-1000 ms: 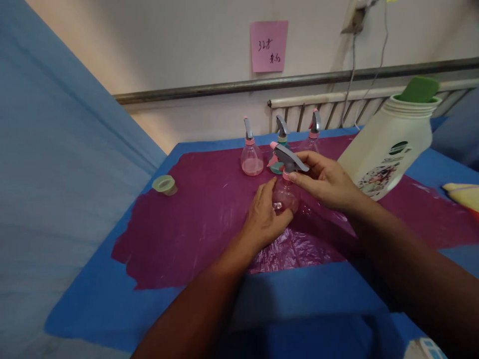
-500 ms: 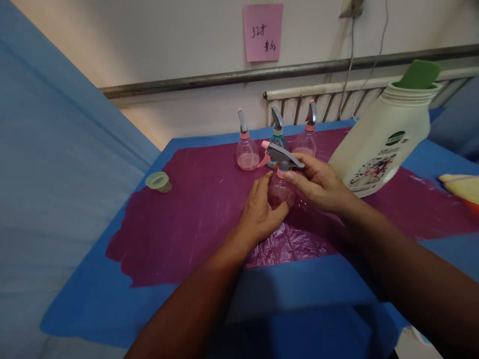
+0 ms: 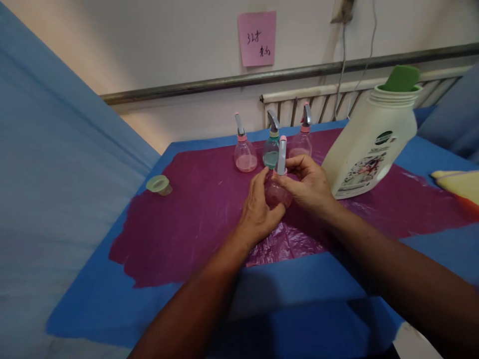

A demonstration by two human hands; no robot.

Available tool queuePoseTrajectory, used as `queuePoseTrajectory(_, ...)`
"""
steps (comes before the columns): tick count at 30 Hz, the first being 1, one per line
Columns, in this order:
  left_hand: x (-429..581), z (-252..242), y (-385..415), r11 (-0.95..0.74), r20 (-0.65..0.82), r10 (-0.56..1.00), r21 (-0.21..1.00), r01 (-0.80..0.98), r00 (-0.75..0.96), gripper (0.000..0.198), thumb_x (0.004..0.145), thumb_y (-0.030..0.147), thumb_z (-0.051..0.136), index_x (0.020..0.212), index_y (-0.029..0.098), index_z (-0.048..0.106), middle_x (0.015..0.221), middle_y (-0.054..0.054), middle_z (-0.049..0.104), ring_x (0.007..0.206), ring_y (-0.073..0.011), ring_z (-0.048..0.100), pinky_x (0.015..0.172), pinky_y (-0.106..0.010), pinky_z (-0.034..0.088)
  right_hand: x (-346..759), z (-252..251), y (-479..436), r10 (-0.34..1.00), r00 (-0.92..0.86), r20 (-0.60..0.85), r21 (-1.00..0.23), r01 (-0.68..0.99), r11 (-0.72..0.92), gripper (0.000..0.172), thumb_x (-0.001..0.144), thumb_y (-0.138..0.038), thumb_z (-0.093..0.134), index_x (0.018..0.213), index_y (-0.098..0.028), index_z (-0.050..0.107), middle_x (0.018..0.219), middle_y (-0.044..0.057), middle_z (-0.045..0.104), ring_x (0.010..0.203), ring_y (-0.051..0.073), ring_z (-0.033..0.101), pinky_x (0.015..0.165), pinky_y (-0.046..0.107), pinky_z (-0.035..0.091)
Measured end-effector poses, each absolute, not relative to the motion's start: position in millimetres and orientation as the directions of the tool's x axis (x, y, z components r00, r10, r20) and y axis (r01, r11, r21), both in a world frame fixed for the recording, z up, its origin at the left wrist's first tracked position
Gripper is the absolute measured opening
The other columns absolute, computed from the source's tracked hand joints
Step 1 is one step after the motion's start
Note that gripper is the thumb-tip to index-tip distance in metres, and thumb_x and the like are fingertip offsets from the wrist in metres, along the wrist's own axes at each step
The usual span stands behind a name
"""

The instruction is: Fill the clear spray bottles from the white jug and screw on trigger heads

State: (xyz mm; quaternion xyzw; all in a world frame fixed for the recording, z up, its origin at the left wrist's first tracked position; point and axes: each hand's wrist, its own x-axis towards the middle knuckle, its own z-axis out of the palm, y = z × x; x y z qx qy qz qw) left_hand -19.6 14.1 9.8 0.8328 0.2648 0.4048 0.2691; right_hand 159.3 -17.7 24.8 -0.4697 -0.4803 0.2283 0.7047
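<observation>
A clear pink spray bottle (image 3: 277, 194) stands upright on the purple plastic sheet (image 3: 198, 214). My left hand (image 3: 260, 207) is wrapped around its body from the left. At the neck, the fingers and thumb of my right hand (image 3: 309, 182) pinch the pink collar of the grey spray head (image 3: 282, 155). Just behind are three more spray bottles: one with pink liquid (image 3: 246, 158), one teal (image 3: 270, 153) and another pink one (image 3: 301, 143), partly hidden by my right hand.
A large white jug (image 3: 368, 149) with a green scoop (image 3: 401, 78) in its mouth stands at the right. A small pale green cup (image 3: 159, 185) sits at the left. A yellow cloth-like thing (image 3: 458, 183) lies at the far right. Behind run a wall rail (image 3: 209, 85) and bed railing.
The spray head has turned, so its nozzle now points away toward the back instead of to the left. My left hand has stayed around the bottle. The view has shifted slightly.
</observation>
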Motion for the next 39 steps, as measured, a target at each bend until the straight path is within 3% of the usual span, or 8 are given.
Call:
queuePoseTrajectory(3, -20.6, 8.7, 15.5, -0.757, 0.563, 0.601, 0.628, 0.180, 0.567, 0.105, 0.101, 0.023, 0.083, 0.188, 0.036, 0.026, 0.177, -0.015, 0.057, 0.163, -0.0366, 0.061, 0.134, -0.061, 0.056, 155.1, 23.5, -15.8, 0.764, 0.462, 0.450, -0.884, 0.112, 0.454, 0.053, 0.077, -0.049, 0.109, 0.106, -0.029, 0.069, 0.104, 0.000, 0.082, 0.099, 0.024, 0.080, 0.100, 0.046, 0.068)
queuePoseTrajectory(11, -22.2, 12.2, 13.9, -0.773, 0.574, 0.587, 0.606, 0.187, 0.571, 0.104, 0.105, 0.028, 0.085, 0.189, 0.044, 0.026, 0.171, -0.011, 0.061, 0.156, -0.0343, 0.064, 0.129, -0.057, 0.059, 151.6, 22.8, -16.5, 0.765, 0.447, 0.464, -0.878, 0.115, 0.465, 0.053, 0.083, -0.052, 0.103, 0.109, -0.030, 0.063, 0.106, 0.000, 0.079, 0.101, 0.022, 0.079, 0.102, 0.044, 0.068)
queuePoseTrajectory(14, -22.9, 15.8, 11.8, -0.756, 0.544, 0.606, 0.620, 0.209, 0.580, 0.105, 0.103, 0.023, 0.083, 0.189, 0.044, 0.027, 0.173, -0.011, 0.060, 0.157, -0.0348, 0.063, 0.130, -0.058, 0.058, 157.5, 26.0, -24.2, 0.779, 0.404, 0.479, -0.873, 0.124, 0.472, 0.048, 0.091, -0.057, 0.096, 0.112, -0.030, 0.063, 0.109, 0.002, 0.080, 0.103, 0.023, 0.080, 0.103, 0.045, 0.068)
queuePoseTrajectory(22, -23.4, 18.1, 10.3, -0.739, 0.525, 0.620, 0.641, 0.209, 0.582, 0.108, 0.098, 0.018, 0.081, 0.189, 0.043, 0.029, 0.180, -0.010, 0.056, 0.162, -0.0365, 0.059, 0.136, -0.061, 0.053, 160.5, 39.9, -36.2, 0.822, 0.288, 0.492, -0.865, 0.054, 0.499, 0.056, 0.102, -0.066, 0.087, 0.134, -0.035, 0.054, 0.125, 0.006, 0.086, 0.124, 0.028, 0.084, 0.121, 0.055, 0.065)
queuePoseTrajectory(33, -22.3, 15.2, 7.4, -0.743, 0.535, 0.620, 0.637, 0.208, 0.575, 0.107, 0.103, 0.021, 0.082, 0.190, 0.043, 0.023, 0.175, -0.012, 0.058, 0.158, -0.0359, 0.063, 0.132, -0.060, 0.057, 164.4, 33.5, -30.5, 0.733, 0.348, 0.585, -0.811, 0.266, 0.521, 0.062, 0.094, -0.052, 0.100, 0.139, -0.036, 0.060, 0.123, 0.004, 0.078, 0.117, 0.027, 0.079, 0.117, 0.053, 0.066)
queuePoseTrajectory(39, -21.3, 15.8, 9.4, -0.739, 0.534, 0.622, 0.641, 0.205, 0.573, 0.099, 0.106, 0.028, 0.083, 0.187, 0.041, 0.028, 0.174, -0.014, 0.059, 0.158, -0.0368, 0.064, 0.131, -0.062, 0.058, 158.7, 27.9, -23.3, 0.691, 0.384, 0.613, -0.790, 0.276, 0.547, 0.067, 0.088, -0.049, 0.102, 0.138, -0.035, 0.058, 0.118, 0.003, 0.074, 0.112, 0.026, 0.076, 0.114, 0.053, 0.066)
